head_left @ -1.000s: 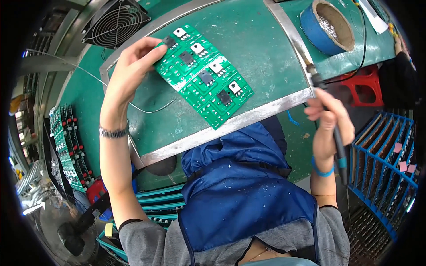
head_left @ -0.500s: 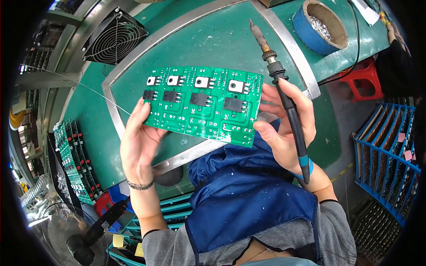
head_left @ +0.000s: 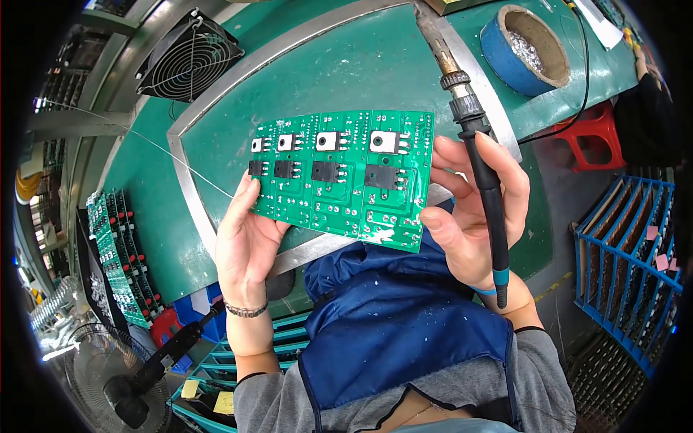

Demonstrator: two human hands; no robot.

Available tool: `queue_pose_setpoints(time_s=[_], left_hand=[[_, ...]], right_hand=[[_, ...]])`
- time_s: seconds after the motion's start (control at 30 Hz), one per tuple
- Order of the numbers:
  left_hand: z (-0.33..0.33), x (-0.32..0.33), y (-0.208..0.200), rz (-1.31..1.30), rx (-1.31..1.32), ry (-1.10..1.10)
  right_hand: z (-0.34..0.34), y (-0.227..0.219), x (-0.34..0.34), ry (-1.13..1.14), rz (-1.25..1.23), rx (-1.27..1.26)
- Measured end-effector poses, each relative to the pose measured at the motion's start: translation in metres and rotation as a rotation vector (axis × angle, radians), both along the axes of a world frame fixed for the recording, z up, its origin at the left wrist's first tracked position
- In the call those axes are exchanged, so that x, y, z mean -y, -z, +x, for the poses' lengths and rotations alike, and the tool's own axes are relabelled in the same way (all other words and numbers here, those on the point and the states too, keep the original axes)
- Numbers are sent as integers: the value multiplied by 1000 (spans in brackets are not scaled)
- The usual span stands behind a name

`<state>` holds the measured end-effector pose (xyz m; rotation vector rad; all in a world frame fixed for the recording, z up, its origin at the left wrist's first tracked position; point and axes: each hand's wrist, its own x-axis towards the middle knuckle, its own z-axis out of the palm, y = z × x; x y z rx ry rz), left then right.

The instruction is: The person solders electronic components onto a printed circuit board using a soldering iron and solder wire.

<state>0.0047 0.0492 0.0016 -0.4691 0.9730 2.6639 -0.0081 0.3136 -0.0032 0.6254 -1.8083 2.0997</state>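
A green circuit board (head_left: 346, 202) is tilted up above the bench, with a row of white-backed and a row of black three-legged components across it. My left hand (head_left: 249, 249) is closed on its left edge, thumb on top. A thin wire (head_left: 180, 163) runs from the upper left down to that hand. In my right hand (head_left: 473, 249) a black soldering iron (head_left: 491, 209) rests against the index finger, its metal tip pointing up and away. The thumb and fingers of the same hand are at the board's right edge; the fingers behind are partly hidden.
A green bench (head_left: 346, 65) bears a metal frame (head_left: 193, 180). At its far side stand a black fan (head_left: 189, 61) and a blue-sided bowl (head_left: 516, 58). More boards (head_left: 119, 252) stand at left. Blue racks (head_left: 628, 267) and a red stool (head_left: 595, 137) are at right.
The board has swung a little, its left end moving right and nearer to me. My left hand has shifted right with it. My right hand and the iron have moved slightly right.
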Motion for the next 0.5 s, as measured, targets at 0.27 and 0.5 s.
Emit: queue_pose_setpoints(time_s=[0.27, 0.5], left_hand=[[6, -7, -10, -70, -12, -76], [12, -6, -17, -79, -8, -118]], right_hand=[[1, 0, -4, -51, -12, -28], [1, 0, -5, -69, -56, 40]])
